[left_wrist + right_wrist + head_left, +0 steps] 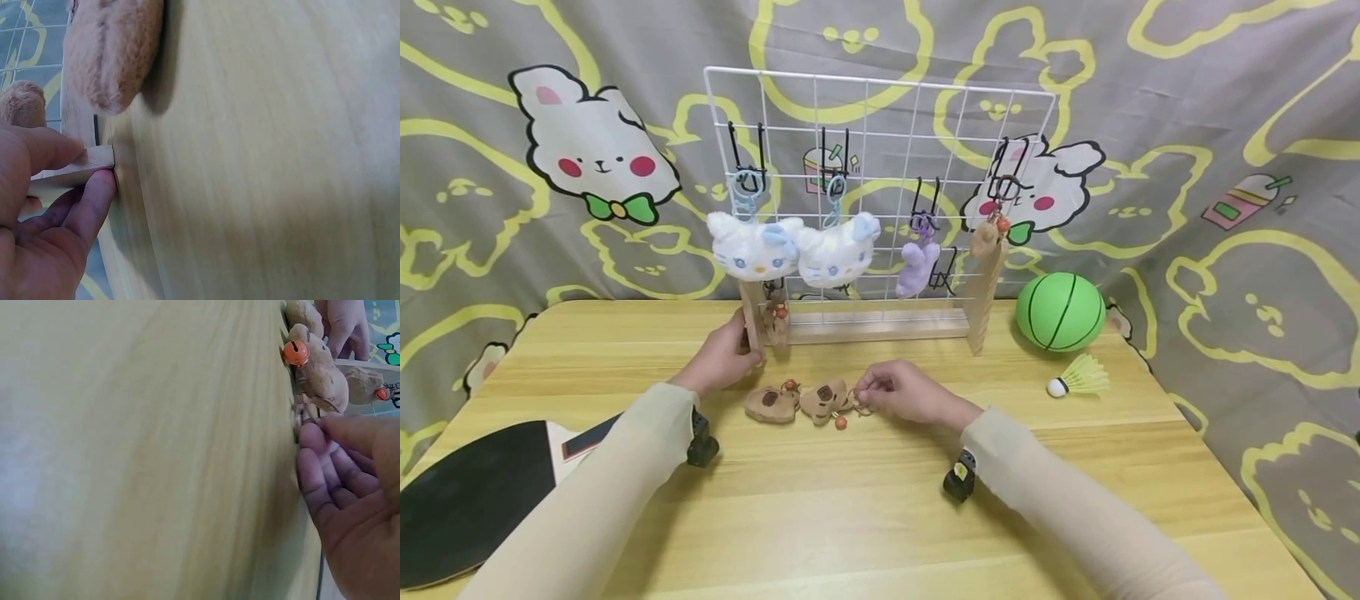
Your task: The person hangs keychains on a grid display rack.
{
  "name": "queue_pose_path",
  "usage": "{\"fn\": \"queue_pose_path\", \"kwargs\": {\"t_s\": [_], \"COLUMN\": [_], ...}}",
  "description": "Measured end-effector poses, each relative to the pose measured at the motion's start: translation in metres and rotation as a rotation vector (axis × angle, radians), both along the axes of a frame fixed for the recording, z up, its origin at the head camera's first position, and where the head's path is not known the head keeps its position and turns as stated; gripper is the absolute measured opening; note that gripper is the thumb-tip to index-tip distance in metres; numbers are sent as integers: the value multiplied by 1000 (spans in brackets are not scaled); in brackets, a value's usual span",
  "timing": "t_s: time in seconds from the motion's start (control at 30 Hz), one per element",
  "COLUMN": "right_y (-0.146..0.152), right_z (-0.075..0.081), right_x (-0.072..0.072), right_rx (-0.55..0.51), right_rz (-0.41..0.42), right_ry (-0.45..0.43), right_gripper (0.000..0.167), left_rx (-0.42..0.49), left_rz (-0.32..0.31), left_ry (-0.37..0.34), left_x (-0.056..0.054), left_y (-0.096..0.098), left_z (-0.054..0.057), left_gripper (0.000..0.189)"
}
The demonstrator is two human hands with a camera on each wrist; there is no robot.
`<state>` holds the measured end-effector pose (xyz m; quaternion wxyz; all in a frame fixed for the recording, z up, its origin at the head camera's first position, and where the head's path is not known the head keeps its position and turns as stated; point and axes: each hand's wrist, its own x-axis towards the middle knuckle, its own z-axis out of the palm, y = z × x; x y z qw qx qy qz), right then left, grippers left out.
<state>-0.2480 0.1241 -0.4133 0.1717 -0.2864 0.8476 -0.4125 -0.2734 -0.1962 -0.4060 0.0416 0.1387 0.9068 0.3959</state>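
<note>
My left hand (722, 354) grips the left wooden leg (99, 157) of a white wire display rack, thumb and fingers on opposite faces. On the table in front of the rack, my right hand (910, 392) pinches the ring of a brown plush keychain (820, 402) with an orange bell (296, 353). Beside it to the left lies a second brown plush keychain (771, 404). From black hooks on the rack hang two white cat plush keychains (752, 247), a purple plush (917, 268), and brown plush ones at the upper right (984, 240) and lower left (776, 327).
A green ball (1060, 312) and a yellow shuttlecock (1082, 377) sit to the right of the rack. At the left edge lies a black table tennis paddle (475, 500), partly under my left sleeve. Patterned grey fabric (1150, 200) hangs behind the table.
</note>
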Motion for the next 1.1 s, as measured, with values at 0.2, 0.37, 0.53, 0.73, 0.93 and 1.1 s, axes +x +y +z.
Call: {"fn": "queue_pose_path", "kwargs": {"t_s": [0.2,0.37,0.53,0.73,0.93,1.1], "right_y": [3,1,-4,-9,-15,-24], "right_z": [-1,1,3,8,17,26], "right_x": [0,-3,-7,-10,-10,-11], "right_rx": [-90,-281,-445,-574,-613,-666], "right_rz": [-109,-157,-181,-196,-199,-199], "right_ry": [20,-79,-161,-252,-242,-161], "right_gripper": [19,22,24,24,24,23], "left_rx": [-5,-8,-2,-1,-1,-7], "left_rz": [-4,-6,-5,-3,-7,-12], "left_ry": [9,3,2,4,2,16], "left_x": [0,1,2,2,3,3], "left_y": [0,1,2,2,3,2], "left_z": [1,2,2,2,1,2], "left_gripper": [82,82,82,82,82,82]}}
